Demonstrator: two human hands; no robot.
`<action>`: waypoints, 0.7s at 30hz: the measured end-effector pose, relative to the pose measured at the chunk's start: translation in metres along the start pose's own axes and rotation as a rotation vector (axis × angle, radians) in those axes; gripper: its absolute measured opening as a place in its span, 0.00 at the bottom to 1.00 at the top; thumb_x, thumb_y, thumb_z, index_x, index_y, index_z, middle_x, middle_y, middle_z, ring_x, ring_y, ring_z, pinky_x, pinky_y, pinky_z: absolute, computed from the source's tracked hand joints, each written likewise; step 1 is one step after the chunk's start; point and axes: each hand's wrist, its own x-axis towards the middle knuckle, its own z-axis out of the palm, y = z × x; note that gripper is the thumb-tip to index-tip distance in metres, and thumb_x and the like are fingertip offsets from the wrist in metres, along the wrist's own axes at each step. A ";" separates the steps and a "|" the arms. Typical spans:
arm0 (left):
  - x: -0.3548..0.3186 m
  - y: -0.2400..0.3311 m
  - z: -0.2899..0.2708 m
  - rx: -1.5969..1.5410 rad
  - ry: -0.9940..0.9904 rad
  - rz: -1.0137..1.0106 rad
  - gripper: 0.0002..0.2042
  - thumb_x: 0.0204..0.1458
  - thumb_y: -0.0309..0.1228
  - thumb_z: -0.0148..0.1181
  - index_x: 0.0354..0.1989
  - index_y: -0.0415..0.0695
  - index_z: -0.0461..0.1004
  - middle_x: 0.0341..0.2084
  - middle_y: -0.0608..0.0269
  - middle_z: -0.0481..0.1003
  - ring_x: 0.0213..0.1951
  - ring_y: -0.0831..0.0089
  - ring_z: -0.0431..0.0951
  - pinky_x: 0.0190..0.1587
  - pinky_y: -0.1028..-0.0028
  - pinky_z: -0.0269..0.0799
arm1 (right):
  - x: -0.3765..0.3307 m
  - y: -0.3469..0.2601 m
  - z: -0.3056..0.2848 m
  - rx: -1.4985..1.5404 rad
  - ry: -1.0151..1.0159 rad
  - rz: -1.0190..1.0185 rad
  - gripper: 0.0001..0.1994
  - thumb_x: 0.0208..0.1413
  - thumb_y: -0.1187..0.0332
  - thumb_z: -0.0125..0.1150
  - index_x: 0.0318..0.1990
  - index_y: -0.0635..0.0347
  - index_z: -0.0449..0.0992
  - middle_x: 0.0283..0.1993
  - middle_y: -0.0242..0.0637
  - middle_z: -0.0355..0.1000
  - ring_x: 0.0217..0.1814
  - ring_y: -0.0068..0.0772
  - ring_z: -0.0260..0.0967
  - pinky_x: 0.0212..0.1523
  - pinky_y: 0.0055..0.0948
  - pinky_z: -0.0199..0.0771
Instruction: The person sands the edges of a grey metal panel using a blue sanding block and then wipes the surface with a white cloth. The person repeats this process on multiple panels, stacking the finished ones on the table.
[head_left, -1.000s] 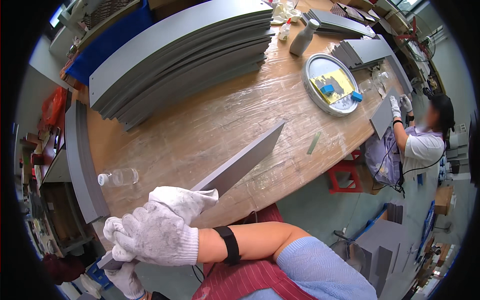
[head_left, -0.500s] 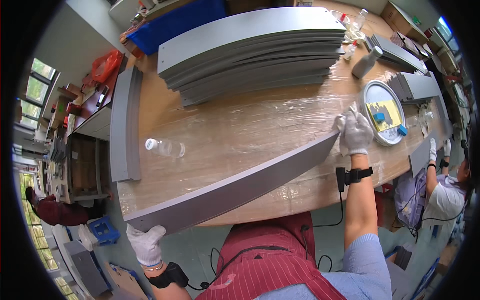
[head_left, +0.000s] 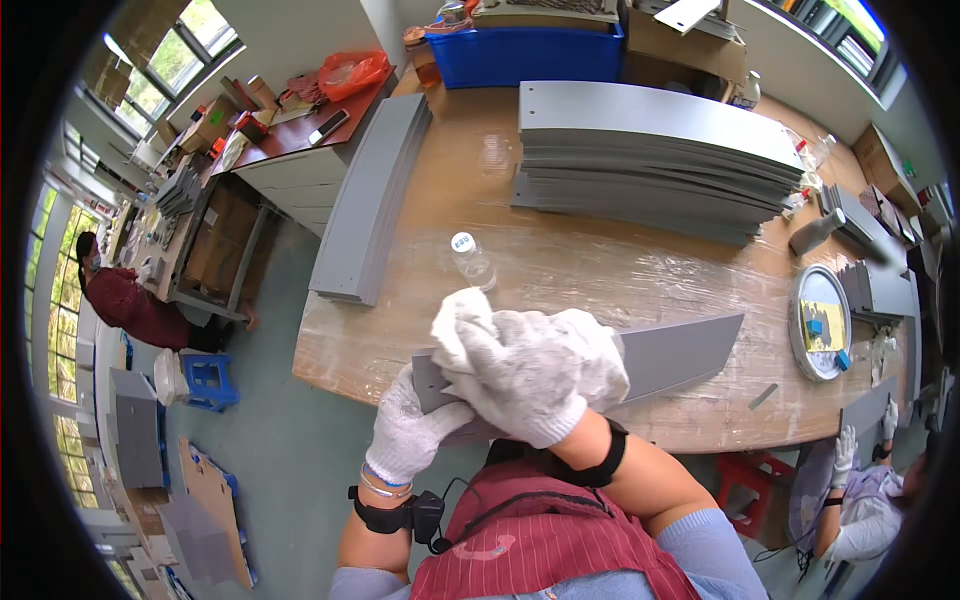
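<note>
A long grey panel point(head_left: 685, 350) lies tilted at the table's near edge, its left end toward me. That end is gripped by my left hand point(head_left: 405, 430), gloved in white, with the thumb over the panel's face. My right hand point(head_left: 530, 370), in a soiled white glove, is pressed on the panel close to the left hand. It is closed on a crumpled white cloth point(head_left: 462, 322), which bulges out beside the fingers. Much of the panel's left half is hidden under that hand. Just beyond stands a clear bottle with a white cap point(head_left: 472, 260).
Grey panels are stacked at the back point(head_left: 650, 150) and left point(head_left: 370, 200). At right are a grey bottle point(head_left: 817, 232) and a round lid point(head_left: 800, 290) bearing a yellow sheet and blue blocks. A small grey strip point(head_left: 763, 397) lies nearby. A co-worker point(head_left: 870, 510) sits at lower right.
My right hand has moved from the panel's far right end to its left end with the cloth. The panel has shifted relative to the view, which has turned left. The left hand keeps its hold.
</note>
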 end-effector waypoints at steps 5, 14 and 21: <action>0.013 -0.005 -0.021 0.850 -0.115 0.352 0.20 0.55 0.30 0.64 0.55 0.39 0.68 0.45 0.57 0.76 0.48 0.68 0.77 0.52 0.67 0.73 | 0.029 -0.057 0.046 0.263 -0.161 -0.067 0.23 0.45 0.60 0.66 0.51 0.54 0.75 0.37 0.41 0.72 0.40 0.45 0.72 0.38 0.43 0.72; 0.011 -0.042 -0.033 -0.025 -0.153 0.233 0.09 0.62 0.34 0.53 0.45 0.43 0.68 0.35 0.61 0.73 0.39 0.68 0.75 0.44 0.68 0.74 | -0.022 -0.071 -0.011 0.144 -0.282 -0.002 0.24 0.50 0.56 0.63 0.54 0.54 0.74 0.42 0.40 0.72 0.40 0.43 0.75 0.40 0.41 0.75; 0.009 -0.017 0.007 -0.337 0.291 -0.524 0.12 0.64 0.34 0.45 0.34 0.41 0.71 0.21 0.67 0.68 0.23 0.76 0.70 0.23 0.73 0.68 | -0.076 -0.032 0.033 -0.052 -0.145 -0.063 0.20 0.48 0.56 0.61 0.50 0.50 0.77 0.32 0.32 0.70 0.31 0.37 0.72 0.34 0.41 0.71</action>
